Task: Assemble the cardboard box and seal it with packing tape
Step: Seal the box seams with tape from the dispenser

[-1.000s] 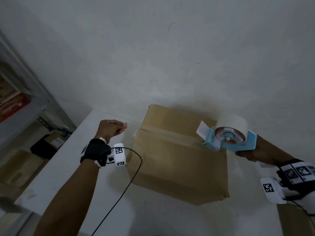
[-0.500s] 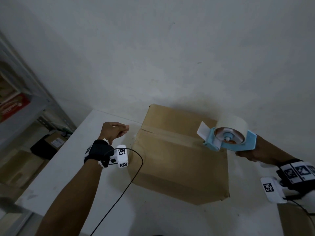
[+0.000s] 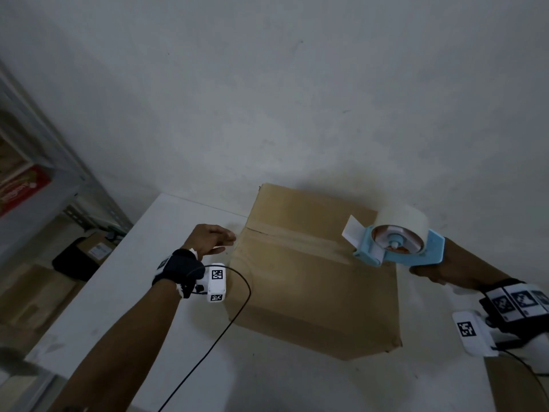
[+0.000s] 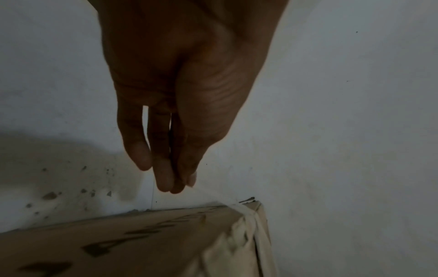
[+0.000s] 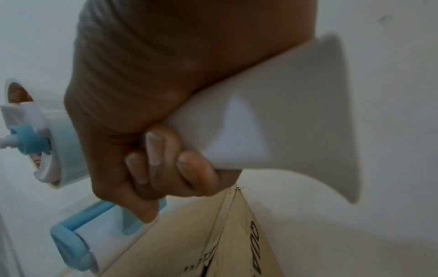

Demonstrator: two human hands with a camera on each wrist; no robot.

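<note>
The cardboard box [image 3: 312, 272] sits closed on the white table [image 3: 124, 281] against the wall, a strip of tape along its top seam. The left hand [image 3: 209, 239] hangs just beside the box's left end, fingers straight and pressed together, holding nothing. The right hand [image 3: 430, 270] grips the handle of a blue tape dispenser [image 3: 398, 243] over the box's right end.

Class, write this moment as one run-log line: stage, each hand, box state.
stage: taping top seam | right hand: grips tape dispenser at box's right edge | left hand: open beside left end, holds nothing | cardboard box: flaps closed, tape along seam
</note>
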